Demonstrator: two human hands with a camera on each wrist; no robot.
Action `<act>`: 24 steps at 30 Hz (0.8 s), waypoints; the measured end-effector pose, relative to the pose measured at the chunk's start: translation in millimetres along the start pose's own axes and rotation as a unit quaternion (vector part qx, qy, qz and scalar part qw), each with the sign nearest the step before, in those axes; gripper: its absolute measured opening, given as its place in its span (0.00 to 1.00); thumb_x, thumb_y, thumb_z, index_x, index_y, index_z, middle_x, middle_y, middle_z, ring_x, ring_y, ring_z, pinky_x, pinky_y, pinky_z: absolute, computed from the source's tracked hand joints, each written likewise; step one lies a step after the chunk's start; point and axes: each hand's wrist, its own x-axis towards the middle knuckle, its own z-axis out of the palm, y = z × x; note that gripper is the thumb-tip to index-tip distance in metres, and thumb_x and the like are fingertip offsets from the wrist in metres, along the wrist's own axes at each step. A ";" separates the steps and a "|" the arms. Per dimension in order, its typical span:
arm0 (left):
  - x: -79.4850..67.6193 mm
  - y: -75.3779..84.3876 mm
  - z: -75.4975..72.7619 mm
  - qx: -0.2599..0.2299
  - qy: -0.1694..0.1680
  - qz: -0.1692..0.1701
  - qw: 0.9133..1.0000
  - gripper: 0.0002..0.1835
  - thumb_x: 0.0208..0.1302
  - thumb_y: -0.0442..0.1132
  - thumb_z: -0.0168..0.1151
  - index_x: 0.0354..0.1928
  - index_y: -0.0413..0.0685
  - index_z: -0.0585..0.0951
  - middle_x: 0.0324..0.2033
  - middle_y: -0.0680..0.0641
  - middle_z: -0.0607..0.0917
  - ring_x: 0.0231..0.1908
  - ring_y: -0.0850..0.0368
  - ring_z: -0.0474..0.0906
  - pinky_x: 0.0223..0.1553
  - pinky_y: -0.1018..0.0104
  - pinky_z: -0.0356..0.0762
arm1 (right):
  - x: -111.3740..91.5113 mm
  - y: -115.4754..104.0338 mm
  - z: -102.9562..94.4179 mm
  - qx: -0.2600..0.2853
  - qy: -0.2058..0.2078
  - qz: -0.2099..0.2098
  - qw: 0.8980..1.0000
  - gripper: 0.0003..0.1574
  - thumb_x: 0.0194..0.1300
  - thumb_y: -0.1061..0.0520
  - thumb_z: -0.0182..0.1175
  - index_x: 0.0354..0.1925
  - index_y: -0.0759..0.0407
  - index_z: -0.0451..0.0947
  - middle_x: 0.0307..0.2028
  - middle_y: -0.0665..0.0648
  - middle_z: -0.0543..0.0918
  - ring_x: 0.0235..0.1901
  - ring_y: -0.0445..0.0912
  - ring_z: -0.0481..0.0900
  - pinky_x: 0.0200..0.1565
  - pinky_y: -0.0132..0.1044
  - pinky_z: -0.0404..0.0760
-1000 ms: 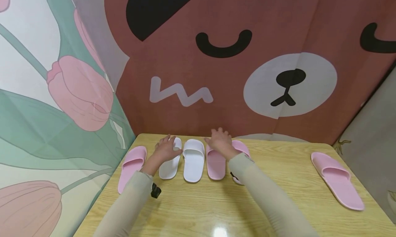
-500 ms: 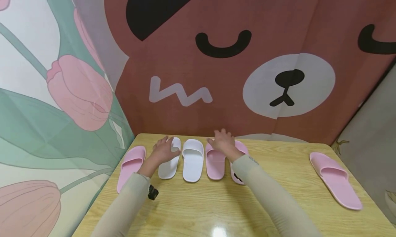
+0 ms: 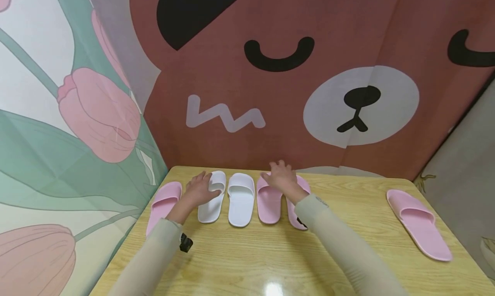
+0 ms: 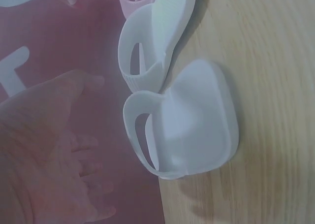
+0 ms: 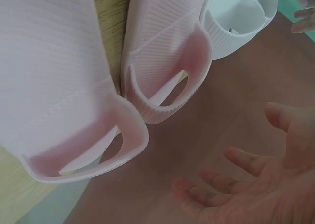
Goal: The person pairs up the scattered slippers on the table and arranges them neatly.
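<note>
In the head view my left hand (image 3: 198,192) hovers over the upper left side of a white slipper (image 3: 211,208). The left wrist view shows that hand (image 4: 54,150) with fingers spread, apart from the white slipper (image 4: 197,120). A second white slipper (image 3: 241,203) lies just right of the first. My right hand (image 3: 283,180) is above the toe ends of two pink slippers, the inner pink slipper (image 3: 269,205) and the outer pink slipper (image 3: 297,212), which it partly covers. In the right wrist view its fingers (image 5: 246,160) are relaxed and hold nothing.
Another pink slipper (image 3: 164,203) lies at the table's left edge, partly behind the left forearm. A lone pink slipper (image 3: 419,227) lies slanted at the far right of the wooden table (image 3: 239,257). A bear-print curtain (image 3: 232,81) hangs at the back edge.
My left hand has drifted left, uncovering more of the white slipper's toe strap. The right hand has moved slightly right over the pink slippers. The slippers stay where they were.
</note>
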 end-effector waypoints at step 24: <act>-10.6 -23.7 -4.5 0.017 0.024 0.009 1.000 0.45 0.65 0.57 0.64 0.75 0.38 0.62 0.75 0.29 0.57 0.73 0.27 0.52 0.69 0.31 0.52 | -11.1 24.1 -7.4 -0.005 0.016 -0.008 1.000 0.44 0.72 0.34 0.54 0.73 0.60 0.65 0.71 0.71 0.64 0.68 0.70 0.63 0.65 0.65 0.66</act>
